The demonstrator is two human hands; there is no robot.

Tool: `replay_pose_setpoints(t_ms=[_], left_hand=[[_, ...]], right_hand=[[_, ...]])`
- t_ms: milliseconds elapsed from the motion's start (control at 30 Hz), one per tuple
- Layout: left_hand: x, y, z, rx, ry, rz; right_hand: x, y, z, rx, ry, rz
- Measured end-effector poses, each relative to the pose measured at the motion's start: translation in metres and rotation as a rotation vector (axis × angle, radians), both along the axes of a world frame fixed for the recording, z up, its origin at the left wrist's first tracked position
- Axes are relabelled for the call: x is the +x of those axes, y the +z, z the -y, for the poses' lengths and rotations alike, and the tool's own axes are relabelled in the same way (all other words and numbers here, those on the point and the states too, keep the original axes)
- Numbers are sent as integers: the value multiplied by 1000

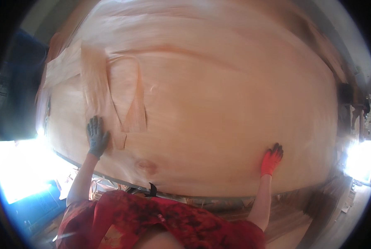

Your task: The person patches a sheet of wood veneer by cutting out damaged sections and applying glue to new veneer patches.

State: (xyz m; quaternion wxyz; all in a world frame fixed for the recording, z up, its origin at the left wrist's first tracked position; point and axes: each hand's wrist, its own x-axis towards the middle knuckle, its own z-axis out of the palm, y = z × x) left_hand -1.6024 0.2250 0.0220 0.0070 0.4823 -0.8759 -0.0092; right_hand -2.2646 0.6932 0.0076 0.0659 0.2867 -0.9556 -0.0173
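Note:
A wide, pale sheet of what looks like wood veneer [218, 120] spreads across a large work surface in front of me. My left hand [97, 137], in a grey glove, rests with fingers spread at the near end of a loose veneer strip [95, 79] on the left. Just right of that strip, a narrower curled strip [136, 110] arches up from the sheet. Another short piece [64, 66] lies crosswise at the far left. My right hand [272, 161], in a red glove with dark fingertips, lies flat on the sheet near its right front, holding nothing.
A black curved piece [153, 189] sticks up at the near edge, close to my body. Blue material [36, 209] is at the lower left, and a dark blue panel [21, 83] stands beyond the left edge. Brown layered material [318, 211] sits at the lower right.

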Motion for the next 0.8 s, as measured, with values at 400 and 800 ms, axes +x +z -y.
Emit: replay_pose_setpoints(t_ms=[400, 800], left_hand=[[-4, -12, -5, 116, 5, -85], [-24, -38, -63, -56, 131, -262]], right_hand=[[25, -12, -67, 114, -116, 250], [42, -3, 157, -14, 303, 20]])
